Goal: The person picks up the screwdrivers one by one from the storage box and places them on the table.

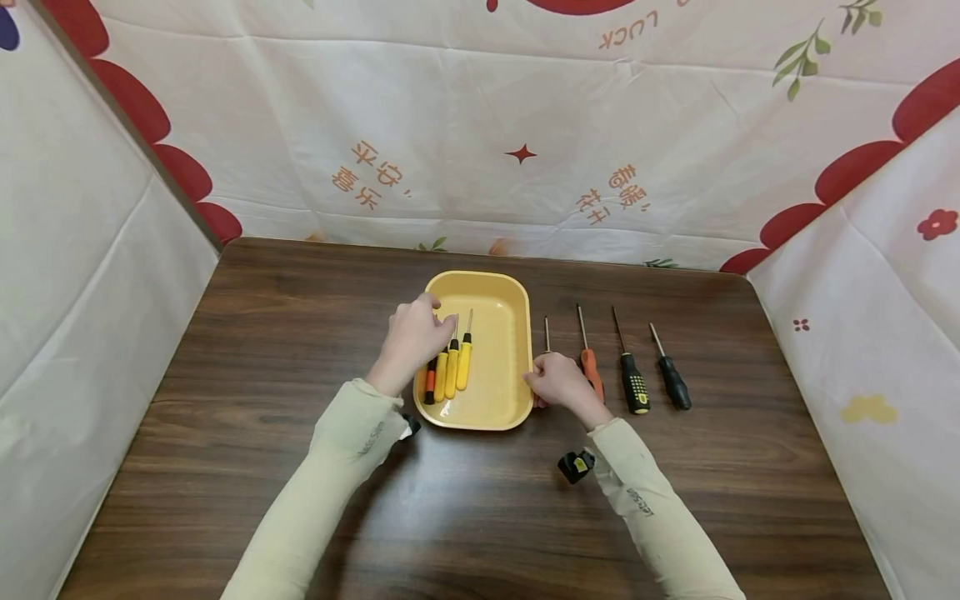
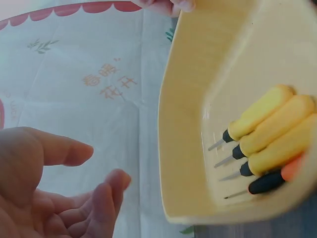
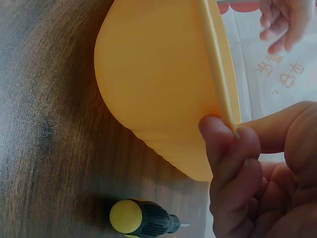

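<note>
A yellow plastic tray (image 1: 486, 421) sits on the table. Lying side by side in its left half are three yellow-handled screwdrivers (image 1: 452, 372) and a red-and-black one (image 1: 431, 382). My left hand (image 1: 415, 337) hovers over the tray's left side; in the left wrist view its thumb and fingers stand apart, holding nothing. With thumb and curled fingers, my right hand (image 3: 237, 163) pinches the tray's right rim. Just beyond that hand, a screwdriver shaft (image 1: 547, 333) shows, its handle hidden by the hand.
Right of the tray, a row of larger screwdrivers continues: an orange one (image 1: 591, 371) partly behind the right hand, a black-and-yellow one (image 1: 634, 385) and a black one (image 1: 674, 383). White printed cloth (image 1: 480, 125) hangs behind the dark wooden table (image 1: 262, 350).
</note>
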`<state>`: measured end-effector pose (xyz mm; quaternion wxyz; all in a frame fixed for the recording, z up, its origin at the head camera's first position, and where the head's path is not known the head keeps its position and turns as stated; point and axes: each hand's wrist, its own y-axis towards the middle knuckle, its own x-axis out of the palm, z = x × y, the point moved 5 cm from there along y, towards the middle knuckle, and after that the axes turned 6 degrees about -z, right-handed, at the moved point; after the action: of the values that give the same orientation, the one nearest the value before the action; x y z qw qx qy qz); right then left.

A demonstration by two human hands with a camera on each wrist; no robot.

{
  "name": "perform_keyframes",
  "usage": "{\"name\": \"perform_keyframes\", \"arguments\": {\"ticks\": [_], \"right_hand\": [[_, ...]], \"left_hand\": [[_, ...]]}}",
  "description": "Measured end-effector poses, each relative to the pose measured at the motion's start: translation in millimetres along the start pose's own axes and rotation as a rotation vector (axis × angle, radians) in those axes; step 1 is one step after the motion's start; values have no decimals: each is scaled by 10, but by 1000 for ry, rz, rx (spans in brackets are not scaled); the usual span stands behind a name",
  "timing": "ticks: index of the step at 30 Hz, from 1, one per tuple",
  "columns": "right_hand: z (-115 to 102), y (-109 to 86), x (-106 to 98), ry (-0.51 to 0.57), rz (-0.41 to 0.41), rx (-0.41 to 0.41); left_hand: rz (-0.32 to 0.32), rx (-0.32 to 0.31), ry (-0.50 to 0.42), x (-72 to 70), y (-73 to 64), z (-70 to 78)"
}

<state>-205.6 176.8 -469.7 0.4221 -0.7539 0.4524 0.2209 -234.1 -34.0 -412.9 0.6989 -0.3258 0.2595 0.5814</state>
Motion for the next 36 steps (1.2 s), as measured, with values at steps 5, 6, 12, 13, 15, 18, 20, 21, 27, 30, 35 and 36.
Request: {"name": "perform_keyframes", "arguments": {"ticks": [5,6,12,13,15,18,20,21,27,30,35,36], "right_hand": [[-11,5,0,-17,-1,-1],[-9,5,0,-16,-1,0],[-1,6,0,-5,3,-1],[-1,6,1,-3,4,-2],[2,7,4,-2,2,1],[4,8,8,-2,-2,6],[6,7,9,-3,-5,9],[6,7,8,-4,-5,10],[4,0,-4,-2,-5,8],[5,1,-5,1,-9,7],[-2,5,-1,2,-24,8],[-4,5,-2,1,-25,7]], "left_hand": [[-88,-11,65,96,139,95],[-108,-5,80,120,161,119],[-210,11,168,302,300,204],[-224,11,182,336,322,203],[-245,14,204,400,358,197],[-257,-6,213,473,392,170],[-262,-23,224,513,408,152],[-264,-34,230,527,413,146],[-295,-56,283,611,440,150],[-307,-59,287,646,453,160],[-335,-95,252,703,456,153],[-348,-106,242,716,454,147]]}}
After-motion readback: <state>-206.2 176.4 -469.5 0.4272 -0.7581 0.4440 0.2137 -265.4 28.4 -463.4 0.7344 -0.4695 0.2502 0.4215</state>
